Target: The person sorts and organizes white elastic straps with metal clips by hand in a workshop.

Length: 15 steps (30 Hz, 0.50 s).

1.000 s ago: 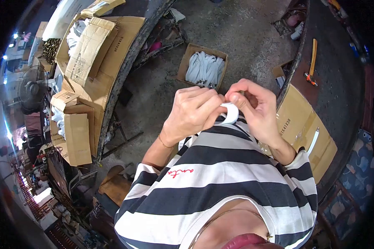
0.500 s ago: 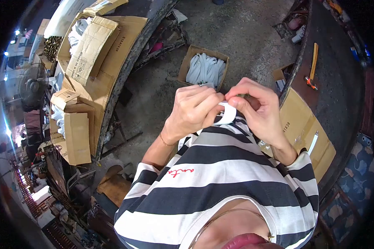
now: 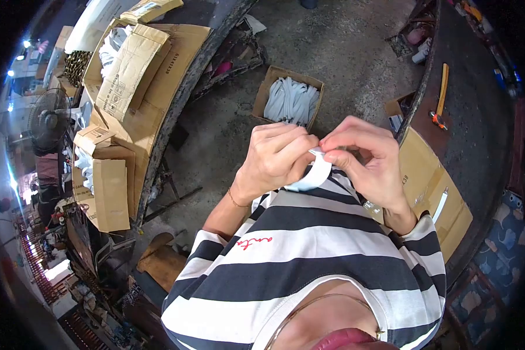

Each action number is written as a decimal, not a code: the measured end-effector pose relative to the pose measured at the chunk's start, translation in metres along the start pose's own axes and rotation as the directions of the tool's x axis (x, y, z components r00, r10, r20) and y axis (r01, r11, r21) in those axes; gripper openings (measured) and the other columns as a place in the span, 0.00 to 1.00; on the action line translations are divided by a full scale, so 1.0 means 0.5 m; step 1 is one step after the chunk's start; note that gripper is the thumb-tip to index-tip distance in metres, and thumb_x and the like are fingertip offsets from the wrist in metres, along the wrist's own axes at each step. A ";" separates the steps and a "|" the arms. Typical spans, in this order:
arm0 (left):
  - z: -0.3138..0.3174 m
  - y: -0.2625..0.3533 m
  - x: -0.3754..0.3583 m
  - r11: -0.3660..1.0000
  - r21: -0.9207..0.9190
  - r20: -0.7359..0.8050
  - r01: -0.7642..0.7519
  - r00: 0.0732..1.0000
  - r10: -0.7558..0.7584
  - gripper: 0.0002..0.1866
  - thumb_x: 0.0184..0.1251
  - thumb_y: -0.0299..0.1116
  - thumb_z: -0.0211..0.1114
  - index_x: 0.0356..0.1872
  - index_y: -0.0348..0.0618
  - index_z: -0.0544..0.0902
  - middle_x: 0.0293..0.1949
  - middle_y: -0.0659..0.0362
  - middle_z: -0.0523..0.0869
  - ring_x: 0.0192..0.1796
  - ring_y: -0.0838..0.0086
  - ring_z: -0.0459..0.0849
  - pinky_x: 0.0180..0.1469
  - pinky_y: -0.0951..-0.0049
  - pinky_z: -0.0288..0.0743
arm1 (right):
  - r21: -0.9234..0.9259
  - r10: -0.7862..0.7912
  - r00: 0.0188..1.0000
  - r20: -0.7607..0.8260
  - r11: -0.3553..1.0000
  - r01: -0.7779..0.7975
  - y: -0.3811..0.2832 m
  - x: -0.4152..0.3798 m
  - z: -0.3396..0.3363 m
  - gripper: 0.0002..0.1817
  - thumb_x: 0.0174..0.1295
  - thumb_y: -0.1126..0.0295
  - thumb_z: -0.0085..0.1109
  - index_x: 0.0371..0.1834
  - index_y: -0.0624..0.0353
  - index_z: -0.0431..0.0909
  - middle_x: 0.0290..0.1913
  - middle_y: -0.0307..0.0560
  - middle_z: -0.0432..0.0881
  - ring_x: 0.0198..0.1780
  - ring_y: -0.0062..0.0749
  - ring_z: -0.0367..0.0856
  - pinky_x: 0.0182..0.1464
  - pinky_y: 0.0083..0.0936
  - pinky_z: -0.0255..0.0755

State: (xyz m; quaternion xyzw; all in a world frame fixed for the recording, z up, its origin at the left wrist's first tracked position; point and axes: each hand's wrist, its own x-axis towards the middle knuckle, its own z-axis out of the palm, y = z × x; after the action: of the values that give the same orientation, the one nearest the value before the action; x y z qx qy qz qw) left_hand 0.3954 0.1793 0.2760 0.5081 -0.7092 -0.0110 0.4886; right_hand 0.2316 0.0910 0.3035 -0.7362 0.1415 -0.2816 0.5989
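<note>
A white strip [image 3: 316,176] is bent into a loop in front of the striped shirt. My left hand [image 3: 279,156] has its fingers curled tightly round the strip's end. Close beside it, my right hand [image 3: 368,162] pinches at the same end with thumb and forefinger, the fingertips nearly touching those of my left hand. Whatever small part sits between the fingertips is hidden. Just beyond my hands, an open cardboard box [image 3: 262,93] on the floor holds a bundle of white strips [image 3: 290,100].
At the left, a bench carries open cardboard boxes [image 3: 112,192] with white strips inside. On the right-hand bench lie a tool with an orange handle [image 3: 443,93], a flattened cardboard sheet [image 3: 454,219] and another white strip [image 3: 441,204]. A fan [image 3: 48,119] stands far left.
My right hand's fingertips have closed in on the strip's end, and a greenish thing seen between its fingers is no longer visible. The strip's loop has shifted slightly.
</note>
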 end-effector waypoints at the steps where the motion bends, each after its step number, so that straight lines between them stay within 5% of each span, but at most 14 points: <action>1: 0.001 0.000 0.000 1.000 0.010 -0.002 0.004 1.000 -0.004 0.11 0.34 0.17 0.59 0.26 0.36 0.78 0.19 0.55 0.76 0.17 0.64 0.75 0.22 0.70 0.70 | 0.018 0.037 0.997 -0.068 0.999 -0.036 -0.002 0.001 0.008 0.03 0.56 0.81 0.63 0.33 0.68 0.81 0.30 0.44 0.79 0.31 0.22 0.79 0.34 0.18 0.73; 6: 0.006 -0.009 -0.009 0.999 0.045 -0.054 0.029 0.998 -0.026 0.08 0.41 0.23 0.65 0.27 0.38 0.77 0.21 0.57 0.76 0.21 0.64 0.78 0.23 0.69 0.70 | 0.238 0.271 0.955 -0.121 0.942 -0.237 0.018 0.004 0.022 0.06 0.64 0.73 0.60 0.37 0.66 0.81 0.32 0.39 0.81 0.33 0.17 0.77 0.38 0.17 0.72; 10: -0.006 -0.008 -0.011 0.998 0.052 -0.066 0.039 0.997 -0.036 0.08 0.42 0.24 0.66 0.27 0.38 0.78 0.22 0.57 0.78 0.22 0.64 0.79 0.25 0.69 0.72 | 0.465 0.308 0.950 0.044 0.836 -0.292 0.012 0.009 -0.004 0.08 0.66 0.72 0.58 0.40 0.66 0.81 0.38 0.42 0.83 0.39 0.16 0.78 0.42 0.15 0.72; 15: -0.009 -0.007 -0.006 0.998 0.030 -0.005 0.053 0.999 -0.053 0.08 0.43 0.24 0.66 0.27 0.38 0.78 0.22 0.56 0.78 0.22 0.64 0.79 0.25 0.69 0.72 | 0.214 0.157 0.987 -0.028 0.966 -0.148 -0.005 0.003 0.001 0.06 0.57 0.84 0.61 0.38 0.69 0.81 0.37 0.43 0.81 0.38 0.20 0.80 0.40 0.16 0.75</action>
State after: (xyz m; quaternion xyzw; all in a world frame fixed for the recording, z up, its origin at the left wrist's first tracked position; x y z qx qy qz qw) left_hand 0.4009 0.1819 0.2746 0.5342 -0.6944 -0.0121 0.4819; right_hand 0.2327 0.0913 0.3060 -0.6488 0.1802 -0.2644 0.6904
